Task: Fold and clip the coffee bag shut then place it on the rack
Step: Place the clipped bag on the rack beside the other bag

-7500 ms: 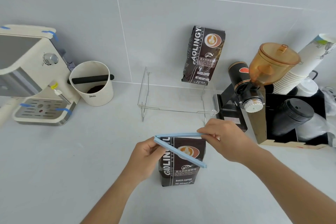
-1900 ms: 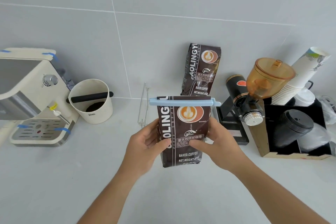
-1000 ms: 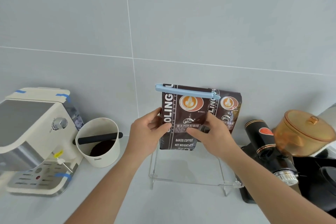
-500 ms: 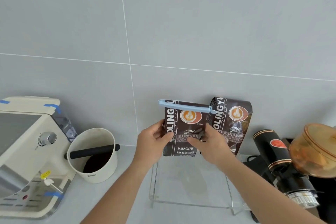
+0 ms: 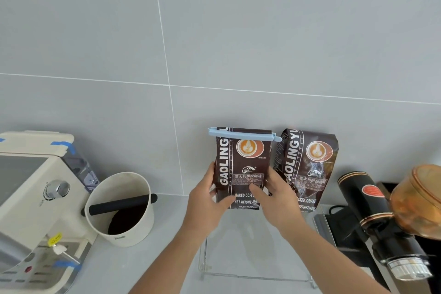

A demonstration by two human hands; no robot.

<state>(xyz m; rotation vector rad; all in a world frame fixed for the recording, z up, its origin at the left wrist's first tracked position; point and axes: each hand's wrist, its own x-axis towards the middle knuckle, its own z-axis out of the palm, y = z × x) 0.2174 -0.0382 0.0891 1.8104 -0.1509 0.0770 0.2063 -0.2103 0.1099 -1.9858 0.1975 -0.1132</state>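
Your grey desk (image 5: 152, 267) runs along a tiled wall, with a cream espresso machine (image 5: 31, 200) at the far left and a cream knock box (image 5: 121, 210) of dark grounds just beside it. At the right stands a black coffee grinder (image 5: 372, 217) with an amber hopper (image 5: 420, 200). In the middle sits the clear acrylic rack (image 5: 257, 246), and a second coffee bag (image 5: 307, 169) stands upright on it against the wall. You hold the coffee bag (image 5: 241, 169) upright over the rack's left part, just beside the other bag; I cannot tell whether its base touches the rack. Your left hand (image 5: 207, 205) and right hand (image 5: 276, 200) both grasp its lower sides. A light blue clip (image 5: 243, 134) is clamped across its folded top.
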